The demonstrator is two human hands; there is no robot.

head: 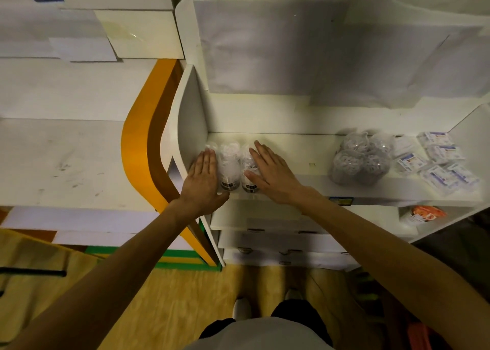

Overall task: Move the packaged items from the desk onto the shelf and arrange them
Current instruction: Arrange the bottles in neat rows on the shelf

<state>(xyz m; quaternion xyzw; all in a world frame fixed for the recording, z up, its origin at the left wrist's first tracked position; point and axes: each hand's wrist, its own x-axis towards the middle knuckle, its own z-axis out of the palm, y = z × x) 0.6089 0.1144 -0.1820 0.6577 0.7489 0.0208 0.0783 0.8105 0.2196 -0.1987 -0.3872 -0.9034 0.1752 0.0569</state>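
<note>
Several clear packets of white items (230, 168) lie side by side at the left end of the white shelf (299, 161). My left hand (202, 180) lies flat with straight fingers against their left side, next to the shelf's side wall. On their right side my right hand (270, 173) presses flat, fingers straight, the thumb touching the nearest packet. The packets sit squeezed between both palms.
Further right on the same shelf lie grey mesh bags (359, 161) and several small white-and-blue packets (437, 164). An orange-labelled pack (424, 214) sits on the shelf below. A white desk (66, 161) with an orange curved edge (138, 142) stands to the left.
</note>
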